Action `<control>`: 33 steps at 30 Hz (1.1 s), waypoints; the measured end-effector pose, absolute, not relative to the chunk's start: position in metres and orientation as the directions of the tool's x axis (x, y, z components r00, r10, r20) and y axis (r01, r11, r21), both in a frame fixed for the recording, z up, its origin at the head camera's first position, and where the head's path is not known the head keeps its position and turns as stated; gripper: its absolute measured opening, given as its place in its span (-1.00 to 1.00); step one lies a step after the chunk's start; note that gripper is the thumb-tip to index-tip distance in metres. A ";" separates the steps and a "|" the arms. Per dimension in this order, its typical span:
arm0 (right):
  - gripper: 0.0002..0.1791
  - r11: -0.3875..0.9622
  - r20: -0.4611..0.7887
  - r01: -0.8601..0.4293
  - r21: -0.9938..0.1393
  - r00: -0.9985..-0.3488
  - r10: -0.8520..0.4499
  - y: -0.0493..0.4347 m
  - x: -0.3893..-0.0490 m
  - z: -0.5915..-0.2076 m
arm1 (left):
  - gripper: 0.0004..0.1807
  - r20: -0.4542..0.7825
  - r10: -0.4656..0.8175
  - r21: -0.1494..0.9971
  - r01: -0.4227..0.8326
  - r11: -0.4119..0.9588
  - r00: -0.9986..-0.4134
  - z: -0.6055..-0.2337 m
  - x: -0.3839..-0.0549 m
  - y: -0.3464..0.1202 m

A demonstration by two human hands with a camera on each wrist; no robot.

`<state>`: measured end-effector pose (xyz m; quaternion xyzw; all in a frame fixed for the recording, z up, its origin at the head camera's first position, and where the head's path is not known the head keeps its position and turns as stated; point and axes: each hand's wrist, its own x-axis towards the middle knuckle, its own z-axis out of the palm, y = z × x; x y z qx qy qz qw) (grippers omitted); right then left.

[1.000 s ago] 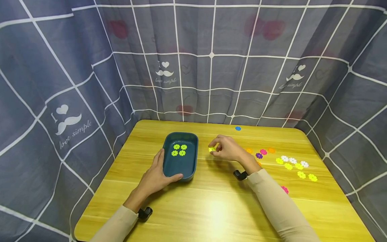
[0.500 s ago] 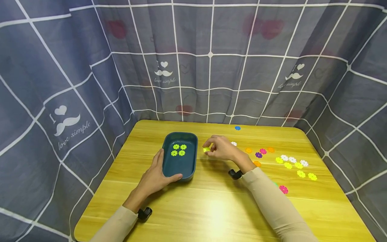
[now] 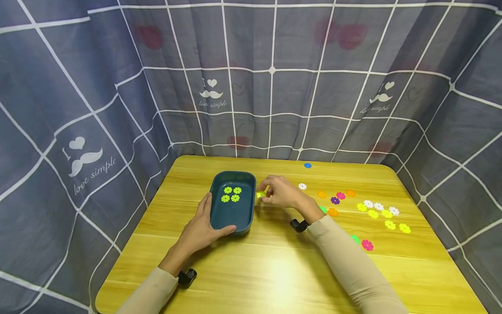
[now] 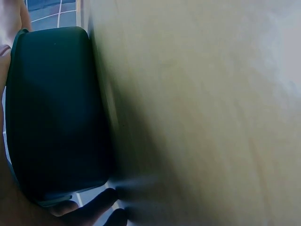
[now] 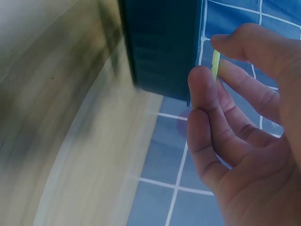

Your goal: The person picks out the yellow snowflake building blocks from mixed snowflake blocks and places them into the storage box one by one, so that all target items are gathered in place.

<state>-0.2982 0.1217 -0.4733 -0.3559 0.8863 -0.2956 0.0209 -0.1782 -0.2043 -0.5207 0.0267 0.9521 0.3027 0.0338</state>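
A deep teal rectangular tub (image 3: 233, 218) stands on the wooden table, several yellow-green flower-shaped discs (image 3: 235, 198) lying flat inside it. My left hand (image 3: 200, 231) holds its near left corner, fingers along the left side and thumb over the front rim. In the left wrist view the tub's dark wall (image 4: 56, 108) fills the left. My right hand (image 3: 280, 192) pinches one more yellow-green flower-shaped disc (image 3: 260, 194) between thumb and fingers, just outside the tub's right rim. The right wrist view shows that disc (image 5: 216, 64) edge-on beside the tub (image 5: 162, 47).
Loose discs lie across the table's right side: white (image 3: 302, 186), orange (image 3: 333, 212), purple (image 3: 335, 200), pink (image 3: 367, 245), green (image 3: 355, 239) and yellow (image 3: 390, 224). A blue disc (image 3: 307, 165) is near the back edge. A grey-blue checked curtain (image 3: 251, 96) surrounds the table (image 3: 243, 279).
My right hand has moved left toward the tub with the pinched disc, uncovering a white and a green disc behind it. The left hand and the tub have stayed put.
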 end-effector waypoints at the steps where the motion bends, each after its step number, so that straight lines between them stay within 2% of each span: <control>1: -0.72 0.569 0.173 -0.621 -0.539 -0.743 -0.647 0.120 -0.298 -0.473 | 0.67 -0.050 0.072 0.578 0.030 0.816 -0.996 -0.521 -0.178 -0.204; 19: -0.70 0.538 0.192 -0.671 -0.510 -0.699 -0.689 0.101 -0.298 -0.463 | 0.70 -0.064 0.073 0.576 0.023 0.817 -0.995 -0.520 -0.178 -0.204; 26: -0.70 0.527 0.201 -0.708 -0.470 -0.667 -0.717 0.093 -0.299 -0.461 | 0.69 -0.052 0.072 0.570 0.030 0.821 -0.996 -0.522 -0.179 -0.203; 33: -0.71 0.544 0.186 -0.717 -0.436 -0.663 -0.726 0.084 -0.300 -0.461 | 0.67 -0.054 0.070 0.569 0.027 0.822 -0.996 -0.522 -0.180 -0.203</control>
